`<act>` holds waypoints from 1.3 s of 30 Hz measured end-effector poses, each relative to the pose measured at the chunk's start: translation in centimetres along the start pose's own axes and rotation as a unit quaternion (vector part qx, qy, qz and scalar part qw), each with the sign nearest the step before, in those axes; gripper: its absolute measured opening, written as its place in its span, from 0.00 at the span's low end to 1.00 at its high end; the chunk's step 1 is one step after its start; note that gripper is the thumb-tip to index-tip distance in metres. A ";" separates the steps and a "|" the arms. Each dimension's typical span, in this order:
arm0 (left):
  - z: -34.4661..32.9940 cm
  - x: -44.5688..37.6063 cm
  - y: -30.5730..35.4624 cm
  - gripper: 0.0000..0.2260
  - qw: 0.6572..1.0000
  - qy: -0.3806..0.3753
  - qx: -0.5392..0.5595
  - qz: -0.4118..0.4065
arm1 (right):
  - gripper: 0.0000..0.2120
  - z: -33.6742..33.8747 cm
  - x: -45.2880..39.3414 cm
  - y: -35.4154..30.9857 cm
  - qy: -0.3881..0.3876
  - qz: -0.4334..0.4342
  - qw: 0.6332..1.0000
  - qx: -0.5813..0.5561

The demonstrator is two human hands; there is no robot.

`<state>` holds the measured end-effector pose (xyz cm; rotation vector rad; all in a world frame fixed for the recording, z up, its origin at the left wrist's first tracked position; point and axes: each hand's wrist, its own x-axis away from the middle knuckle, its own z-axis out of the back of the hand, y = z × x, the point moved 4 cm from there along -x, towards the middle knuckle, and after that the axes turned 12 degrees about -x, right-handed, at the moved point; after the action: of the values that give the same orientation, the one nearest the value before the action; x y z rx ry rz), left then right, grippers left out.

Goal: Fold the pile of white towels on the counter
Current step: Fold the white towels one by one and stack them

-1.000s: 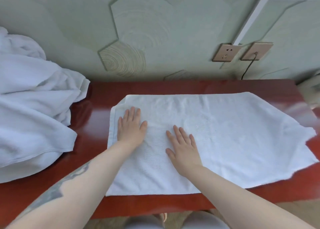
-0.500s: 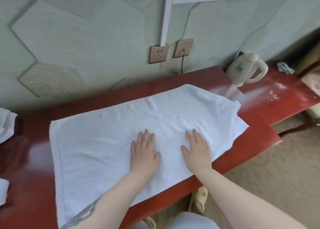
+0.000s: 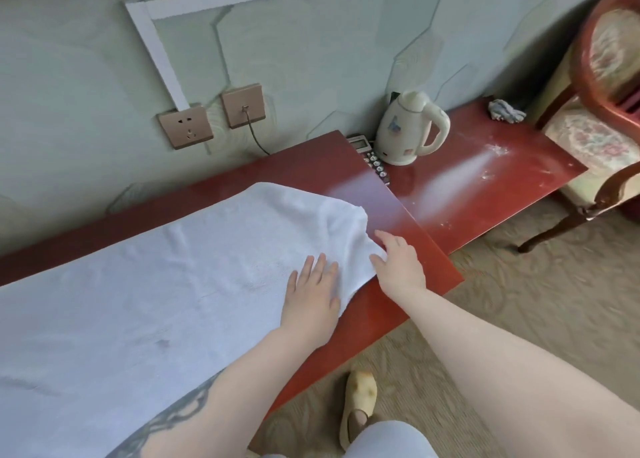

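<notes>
One white towel lies spread flat along the red wooden counter, its right end rumpled near the counter's corner. My left hand presses flat on the towel close to that right end, fingers straight. My right hand lies at the towel's right edge, fingers extended, thumb touching the cloth and fingertips over the bare wood. The pile of other towels is out of view.
A white electric kettle and a phone keypad stand on the lower red shelf to the right, with a grey rag at its back. A padded wooden chair is far right. Wall sockets sit behind the counter.
Both hands have slid rightwards along the towel, from its left part to its right end. The view has swung right, so the towel pile has left the frame.
</notes>
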<state>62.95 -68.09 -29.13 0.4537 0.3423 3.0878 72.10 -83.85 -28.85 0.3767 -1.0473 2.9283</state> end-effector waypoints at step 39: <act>-1.1 -7.8 -2.9 0.32 0.983 0.075 -0.077 0.151 | 0.25 -3.1 -12.4 -8.6 -0.115 -0.173 0.851 -0.483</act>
<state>70.02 -65.76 -32.98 0.2948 0.0332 3.4193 84.23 -74.30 -28.65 0.7478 -2.0154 1.7454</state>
